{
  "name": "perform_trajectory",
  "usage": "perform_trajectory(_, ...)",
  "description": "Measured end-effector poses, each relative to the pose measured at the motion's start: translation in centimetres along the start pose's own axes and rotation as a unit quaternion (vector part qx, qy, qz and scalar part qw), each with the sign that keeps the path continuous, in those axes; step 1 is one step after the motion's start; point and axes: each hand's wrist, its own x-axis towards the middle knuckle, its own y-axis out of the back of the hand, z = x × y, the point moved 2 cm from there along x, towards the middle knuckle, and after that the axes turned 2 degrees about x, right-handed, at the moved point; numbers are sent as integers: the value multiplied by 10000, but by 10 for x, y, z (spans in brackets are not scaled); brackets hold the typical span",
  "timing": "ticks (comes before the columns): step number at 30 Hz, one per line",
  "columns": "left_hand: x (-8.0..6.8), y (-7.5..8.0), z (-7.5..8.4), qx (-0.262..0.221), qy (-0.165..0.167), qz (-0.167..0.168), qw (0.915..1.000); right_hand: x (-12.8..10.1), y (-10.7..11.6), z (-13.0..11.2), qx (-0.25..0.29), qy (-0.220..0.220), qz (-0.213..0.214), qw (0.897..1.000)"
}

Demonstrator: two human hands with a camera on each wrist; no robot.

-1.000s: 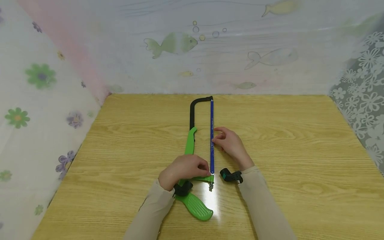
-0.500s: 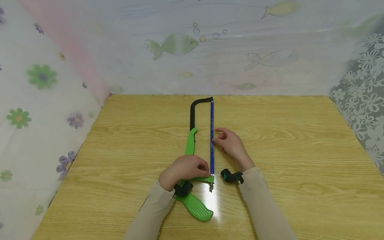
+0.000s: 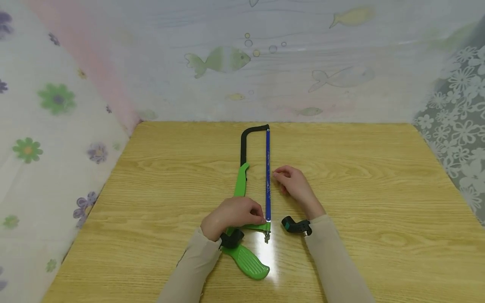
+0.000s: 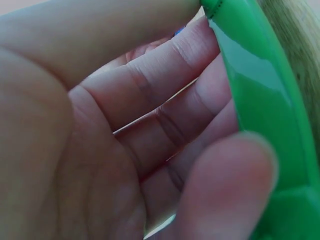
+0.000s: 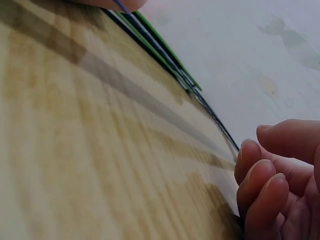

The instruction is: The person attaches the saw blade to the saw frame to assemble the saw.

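A hacksaw lies flat on the table in the head view, with a green handle (image 3: 250,264), a black front frame (image 3: 243,147) and a blue blade (image 3: 268,176) running along its right side. My left hand (image 3: 233,212) pinches the green frame near the blade's lower mount. Up close in the left wrist view, its fingers lie against the green frame (image 4: 270,95). Just right of the blade's middle, my right hand (image 3: 297,187) hovers with loosely curled fingers, holding nothing. The right wrist view shows a gap between those fingers (image 5: 260,172) and the saw beyond.
The wood-grain table (image 3: 360,181) stretches out on both sides of the saw. A wall covering with painted fish (image 3: 310,75) rises at its back edge. Flower-patterned sheets (image 3: 57,99) hang at the left and right. A metal wing nut (image 3: 267,238) sticks out below the blade.
My right hand has come away from the blade, shifting slightly right with its fingers drawn in. The left hand stays on the frame. The head view has tilted up a little.
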Motion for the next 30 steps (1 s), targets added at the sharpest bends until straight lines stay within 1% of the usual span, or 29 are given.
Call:
perform_trajectory(7,2,-3,-4,-59,29,-30,10000,-13,-4,6,-116,-2,-326,9994)
perform_trajectory(9,2,-3,-5,-100,31,-29,9999,-18,-5,7,-192,3,-343,9992)
perform_trajectory(17,2,-3,-4,-136,-142,-55,9998,-35,-2,10,-359,-12,-542,9979)
perform_trajectory(20,1,-3,-4,-144,-211,-70,9996,-42,-1,10,-462,64,-677,9966)
perform_trajectory(23,1,-3,-4,-146,-228,-78,9996,-50,-1,11,-539,140,-803,9952)
perform_trajectory(30,1,-3,-5,-123,-203,-99,9997,-62,-2,13,-562,158,-979,9935)
